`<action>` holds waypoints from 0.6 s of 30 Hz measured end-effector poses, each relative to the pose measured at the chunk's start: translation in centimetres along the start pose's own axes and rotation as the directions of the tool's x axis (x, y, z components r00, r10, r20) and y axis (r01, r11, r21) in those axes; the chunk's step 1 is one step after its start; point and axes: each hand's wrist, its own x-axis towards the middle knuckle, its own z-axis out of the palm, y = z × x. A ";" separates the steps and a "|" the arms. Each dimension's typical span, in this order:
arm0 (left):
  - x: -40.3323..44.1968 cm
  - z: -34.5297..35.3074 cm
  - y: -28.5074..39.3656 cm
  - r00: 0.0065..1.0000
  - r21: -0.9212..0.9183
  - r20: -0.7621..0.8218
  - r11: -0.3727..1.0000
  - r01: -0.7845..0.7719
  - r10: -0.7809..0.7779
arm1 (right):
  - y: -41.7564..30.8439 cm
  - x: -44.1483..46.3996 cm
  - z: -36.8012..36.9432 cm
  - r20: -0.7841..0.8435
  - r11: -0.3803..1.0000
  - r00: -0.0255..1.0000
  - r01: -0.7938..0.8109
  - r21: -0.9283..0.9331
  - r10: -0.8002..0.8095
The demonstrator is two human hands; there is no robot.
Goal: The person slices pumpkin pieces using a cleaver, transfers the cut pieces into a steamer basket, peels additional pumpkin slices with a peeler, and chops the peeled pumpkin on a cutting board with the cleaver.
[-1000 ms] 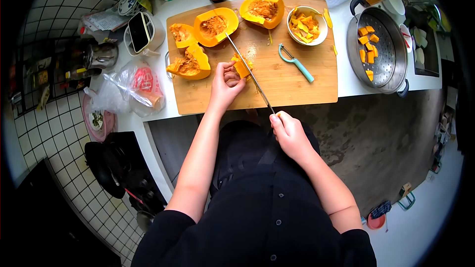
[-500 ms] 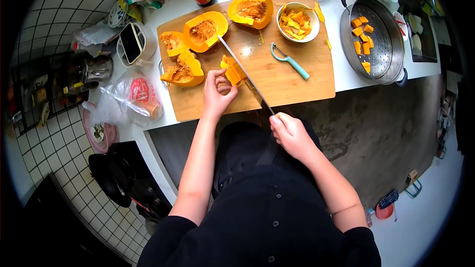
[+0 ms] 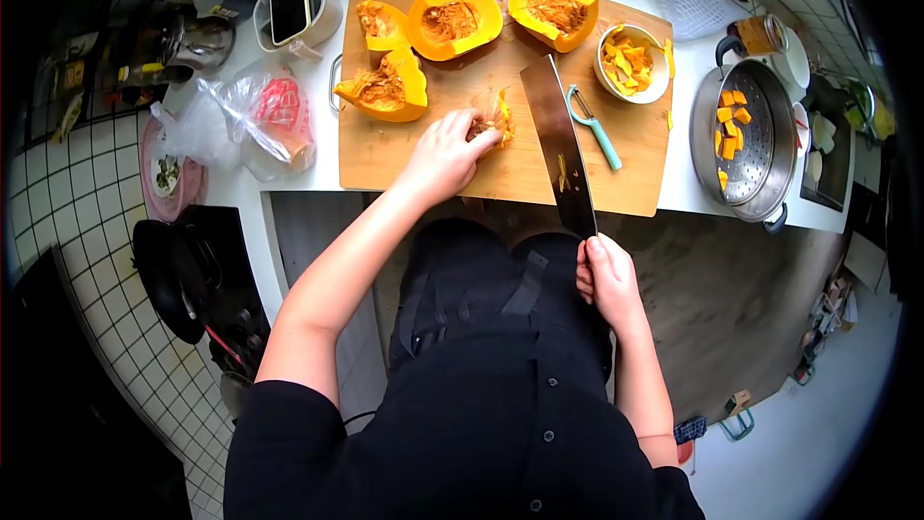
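My right hand [image 3: 608, 279] grips the handle of a cleaver [image 3: 560, 149]. Its broad dark blade points away from me over the board, with bits of pumpkin stuck to the face. To the left of the blade, my left hand [image 3: 448, 154] is closed over a small pumpkin piece [image 3: 502, 117] with stringy pulp, partly hidden by the fingers. Beyond lie larger seeded chunks: one pumpkin chunk [image 3: 387, 89] at the left, a smaller wedge [image 3: 381, 25] behind it, and two big pieces [image 3: 452, 21] along the far side. All rest on a wooden cutting board [image 3: 433, 183].
A turquoise peeler [image 3: 599, 135] lies right of the blade, near a white bowl [image 3: 656, 87] of pumpkin peelings. Farther right stands a steamer pot [image 3: 770, 169] with pumpkin cubes. Plastic bags [image 3: 274, 125] and a container [image 3: 322, 19] with a phone sit at the left.
The cleaver has come away from the pumpkin piece to the right, and its blade now shows its flat face. My left hand has turned over the piece. The whole view has shifted.
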 end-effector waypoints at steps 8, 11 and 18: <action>-1.4 3.0 4.1 0.824 -0.166 -0.206 0.849 0.502 -0.528 | -0.5 1.1 0.0 0.023 0.993 1.000 0.015 -0.113 -0.013; -1.6 3.7 3.3 0.853 -0.140 -0.212 0.878 0.457 -0.477 | -1.5 1.5 -0.2 0.035 0.984 0.999 0.026 -0.175 -0.020; -2.3 1.3 -0.9 0.948 -0.081 -0.146 0.958 0.275 -0.284 | -2.6 3.1 -1.3 0.089 0.955 0.996 0.050 -0.291 -0.025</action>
